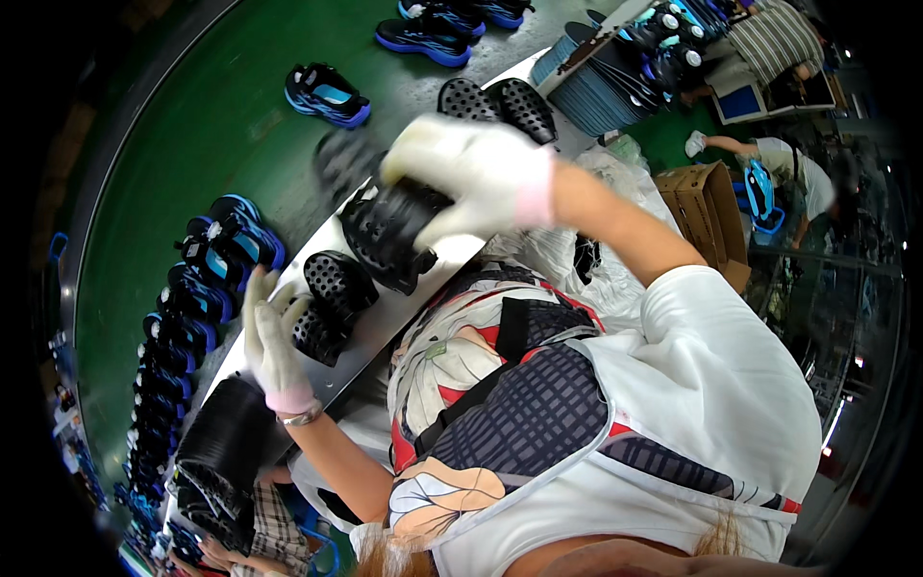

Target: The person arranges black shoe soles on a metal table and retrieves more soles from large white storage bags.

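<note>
A person in a white T-shirt [731,356] and a patterned apron [538,413] sits or stands at a white bench [399,306], wearing white gloves with pink cuffs. The right hand [471,178], blurred, reaches across the bench over a black clog [380,240] dotted with holes; its thumb and fingers are apart, with part of the clog between them, but I cannot tell whether they are clamped on it. Another dark clog [346,163], badly blurred, lies just beyond. The left hand [274,351] is raised, its thumb and fingers loosely apart, just beside a pair of black clogs [341,284] on the bench; whether it touches them is unclear. Two more perforated clogs [524,108] lie past the right hand, near a ribbed blue bin [588,101]. Along the bench runs a long green surface [221,135], carrying a row of black-and-blue sneakers [197,293] to the left, a lone sneaker [327,94] ahead and a few more [423,40] farther off. White plastic bags [620,221] and a cardboard box [690,207] are at the right. Co-workers show there and at lower left, one in a striped shirt [777,43].
</note>
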Action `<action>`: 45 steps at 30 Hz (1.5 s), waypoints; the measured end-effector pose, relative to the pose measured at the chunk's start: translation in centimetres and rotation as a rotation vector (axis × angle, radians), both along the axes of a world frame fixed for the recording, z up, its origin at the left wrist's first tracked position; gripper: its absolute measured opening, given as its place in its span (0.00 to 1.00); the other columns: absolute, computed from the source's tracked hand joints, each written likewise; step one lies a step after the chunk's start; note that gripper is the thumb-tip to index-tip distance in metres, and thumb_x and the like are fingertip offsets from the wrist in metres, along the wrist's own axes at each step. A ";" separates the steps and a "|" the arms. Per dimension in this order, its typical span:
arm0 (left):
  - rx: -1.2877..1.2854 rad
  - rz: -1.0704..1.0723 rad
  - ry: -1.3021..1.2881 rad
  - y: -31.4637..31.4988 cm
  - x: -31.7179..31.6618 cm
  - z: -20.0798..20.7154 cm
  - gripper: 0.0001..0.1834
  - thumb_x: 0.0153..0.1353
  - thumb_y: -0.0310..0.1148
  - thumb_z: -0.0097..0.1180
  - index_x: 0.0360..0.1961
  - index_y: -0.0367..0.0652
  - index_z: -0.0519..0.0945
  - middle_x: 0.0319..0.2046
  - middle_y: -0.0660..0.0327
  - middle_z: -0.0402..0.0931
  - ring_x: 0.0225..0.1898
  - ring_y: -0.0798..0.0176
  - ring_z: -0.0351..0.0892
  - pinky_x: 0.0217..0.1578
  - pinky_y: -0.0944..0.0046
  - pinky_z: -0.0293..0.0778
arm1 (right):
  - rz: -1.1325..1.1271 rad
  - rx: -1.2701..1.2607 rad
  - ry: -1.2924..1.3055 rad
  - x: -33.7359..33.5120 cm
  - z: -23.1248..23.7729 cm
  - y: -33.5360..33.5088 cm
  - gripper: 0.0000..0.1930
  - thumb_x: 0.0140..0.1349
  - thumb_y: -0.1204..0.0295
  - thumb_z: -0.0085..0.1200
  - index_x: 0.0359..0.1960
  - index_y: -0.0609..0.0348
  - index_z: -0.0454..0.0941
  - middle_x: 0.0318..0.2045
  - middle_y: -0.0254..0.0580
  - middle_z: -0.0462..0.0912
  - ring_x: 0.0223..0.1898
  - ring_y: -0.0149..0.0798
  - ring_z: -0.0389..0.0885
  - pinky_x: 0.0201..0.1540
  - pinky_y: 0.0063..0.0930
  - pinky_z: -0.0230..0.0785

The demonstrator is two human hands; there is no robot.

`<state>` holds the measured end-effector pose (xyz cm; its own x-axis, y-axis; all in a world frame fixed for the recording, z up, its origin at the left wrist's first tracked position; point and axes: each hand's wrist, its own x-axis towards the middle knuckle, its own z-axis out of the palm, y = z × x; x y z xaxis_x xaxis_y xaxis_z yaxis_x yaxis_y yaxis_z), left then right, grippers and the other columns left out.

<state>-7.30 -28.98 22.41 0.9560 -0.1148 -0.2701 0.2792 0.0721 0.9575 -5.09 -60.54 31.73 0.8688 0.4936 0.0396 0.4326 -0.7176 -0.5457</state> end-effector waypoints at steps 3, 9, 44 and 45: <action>-0.671 -0.065 0.179 -1.8 0.6 -0.5 0.42 0.67 0.61 0.38 0.67 0.35 0.58 0.62 0.49 0.63 0.61 0.55 0.66 0.61 0.55 0.63 | 0.211 0.161 0.137 0.2 -2.6 6.0 0.28 0.47 0.57 0.62 0.49 0.58 0.72 0.45 0.49 0.74 0.48 0.50 0.75 0.49 0.38 0.71; -0.660 0.258 0.239 2.1 -0.7 -1.7 0.31 0.68 0.55 0.43 0.59 0.39 0.66 0.50 0.52 0.74 0.50 0.55 0.75 0.53 0.56 0.72 | 0.235 0.253 0.516 1.8 -4.4 13.9 0.26 0.50 0.57 0.59 0.48 0.61 0.74 0.45 0.55 0.77 0.44 0.54 0.78 0.49 0.40 0.70; 0.853 0.040 -0.020 14.8 11.9 -19.3 0.15 0.56 0.39 0.58 0.41 0.41 0.80 0.41 0.46 0.79 0.44 0.42 0.76 0.45 0.51 0.73 | 0.130 -0.780 0.262 19.1 -20.4 40.8 0.16 0.60 0.61 0.48 0.40 0.57 0.83 0.39 0.50 0.84 0.42 0.50 0.83 0.48 0.39 0.74; 0.857 -0.012 0.024 15.0 12.2 -19.4 0.16 0.56 0.40 0.57 0.41 0.42 0.80 0.40 0.46 0.79 0.44 0.42 0.76 0.45 0.51 0.73 | 0.067 -0.737 0.265 18.8 -21.3 41.0 0.16 0.60 0.61 0.48 0.40 0.56 0.83 0.39 0.51 0.84 0.42 0.50 0.83 0.48 0.39 0.74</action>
<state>4.93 -13.98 3.00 0.9488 0.1281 -0.2887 0.2964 -0.6768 0.6739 13.70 -19.49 10.47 0.7709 0.3643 -0.5225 0.4101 -0.9116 -0.0305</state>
